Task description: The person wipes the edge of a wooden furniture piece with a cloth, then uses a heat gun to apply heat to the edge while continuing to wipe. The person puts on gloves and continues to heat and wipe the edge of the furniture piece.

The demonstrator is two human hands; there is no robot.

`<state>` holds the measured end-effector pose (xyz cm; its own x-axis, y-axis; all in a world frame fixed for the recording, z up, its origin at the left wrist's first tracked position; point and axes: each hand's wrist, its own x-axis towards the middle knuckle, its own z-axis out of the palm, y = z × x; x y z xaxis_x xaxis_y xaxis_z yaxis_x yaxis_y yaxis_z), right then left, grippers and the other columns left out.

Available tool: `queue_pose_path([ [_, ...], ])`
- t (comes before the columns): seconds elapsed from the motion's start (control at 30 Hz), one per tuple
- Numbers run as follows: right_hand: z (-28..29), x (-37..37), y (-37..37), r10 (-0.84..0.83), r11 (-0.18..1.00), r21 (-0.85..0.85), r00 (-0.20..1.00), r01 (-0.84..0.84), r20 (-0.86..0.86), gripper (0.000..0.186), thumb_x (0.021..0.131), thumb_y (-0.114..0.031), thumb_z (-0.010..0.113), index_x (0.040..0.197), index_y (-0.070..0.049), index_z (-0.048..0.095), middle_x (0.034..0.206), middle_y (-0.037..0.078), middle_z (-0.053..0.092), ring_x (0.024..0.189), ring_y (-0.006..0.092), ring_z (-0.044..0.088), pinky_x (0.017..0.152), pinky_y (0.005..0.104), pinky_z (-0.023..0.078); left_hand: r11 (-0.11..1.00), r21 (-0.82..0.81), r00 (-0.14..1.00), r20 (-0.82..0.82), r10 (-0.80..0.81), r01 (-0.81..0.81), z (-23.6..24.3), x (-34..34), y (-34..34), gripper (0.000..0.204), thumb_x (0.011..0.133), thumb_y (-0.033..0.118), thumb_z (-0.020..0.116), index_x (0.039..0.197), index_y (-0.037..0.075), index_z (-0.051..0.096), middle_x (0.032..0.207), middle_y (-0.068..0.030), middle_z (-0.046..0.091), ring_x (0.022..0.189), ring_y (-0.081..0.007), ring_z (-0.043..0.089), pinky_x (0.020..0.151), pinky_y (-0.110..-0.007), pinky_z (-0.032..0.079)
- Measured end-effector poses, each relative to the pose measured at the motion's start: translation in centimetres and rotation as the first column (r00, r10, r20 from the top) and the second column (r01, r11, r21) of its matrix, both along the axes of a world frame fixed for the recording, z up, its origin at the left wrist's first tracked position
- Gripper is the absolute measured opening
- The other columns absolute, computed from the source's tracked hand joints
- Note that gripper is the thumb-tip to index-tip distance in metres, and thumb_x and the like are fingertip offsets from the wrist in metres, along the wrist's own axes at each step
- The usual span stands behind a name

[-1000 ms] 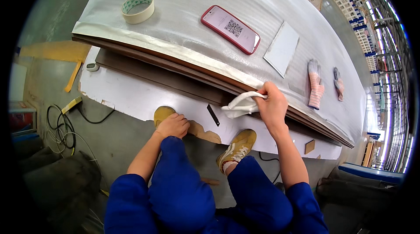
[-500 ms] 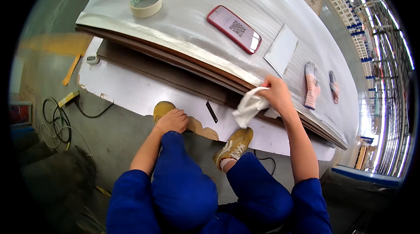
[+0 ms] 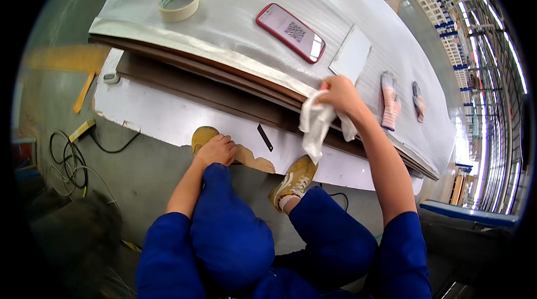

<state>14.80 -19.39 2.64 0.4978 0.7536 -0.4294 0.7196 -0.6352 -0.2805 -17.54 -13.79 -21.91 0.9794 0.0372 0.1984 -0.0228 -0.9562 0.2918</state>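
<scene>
In my right hand (image 3: 342, 95) a crumpled white cloth (image 3: 318, 126) is pinched, its loose folds hanging over the front edge of the stacked brown panels (image 3: 224, 78). My left hand (image 3: 217, 150) rests low by my knee, beside my yellow shoe (image 3: 202, 137). Its fingers are loosely curled together and nothing shows in them. Beyond the right hand, a white rectangular plate (image 3: 351, 54) lies on the foam-wrapped top (image 3: 235, 25). A phone in a red case (image 3: 292, 32) lies left of that plate, screen up.
A roll of masking tape (image 3: 180, 4) sits at the far left of the top, and two work gloves (image 3: 390, 102) lie at the right. Below the panels, a black blade-like strip (image 3: 264, 137) rests on a white board (image 3: 151, 106). Cables (image 3: 68, 156) coil on the floor at left.
My right hand has shifted slightly left and away from me with the cloth, which now hangs lower and more spread out. The left hand stays beside the shoe.
</scene>
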Motion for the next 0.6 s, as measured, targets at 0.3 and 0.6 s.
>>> queue_pose_path([
  [0.3, 0.8, 1.2, -1.5, 0.084, 0.989, -0.120, 0.996, -0.082, 0.016, 0.033, 0.059, -0.029, 0.084, 0.070, -0.004, 0.064, 0.066, 0.010, 0.064, 0.063, 0.0218, 0.062, 0.057, 0.0357, 0.046, 1.000, -0.015, 0.997, -0.080, -0.008, 0.007, 0.3, -0.7, 0.1, 0.021, 0.077, 0.027, 0.065, 0.091, 0.011, 0.063, 0.087, 0.0010, 0.061, 0.093, -0.0173, 0.053, 0.084, -0.031, 0.041],
  [0.6, 0.3, 0.0, 0.9, 0.087, 0.996, -0.004, 0.987, -0.088, -0.133, 0.040, 0.056, -0.034, 0.087, 0.065, -0.006, 0.060, 0.059, 0.006, 0.059, 0.055, 0.0162, 0.053, 0.053, 0.0333, 0.042, 1.000, -0.022, 0.997, -0.070, -0.019, 0.018, 0.4, -0.4, 0.4, 0.020, 0.077, 0.027, 0.065, 0.089, 0.012, 0.063, 0.089, 0.0009, 0.062, 0.095, -0.0179, 0.053, 0.086, -0.031, 0.040],
])
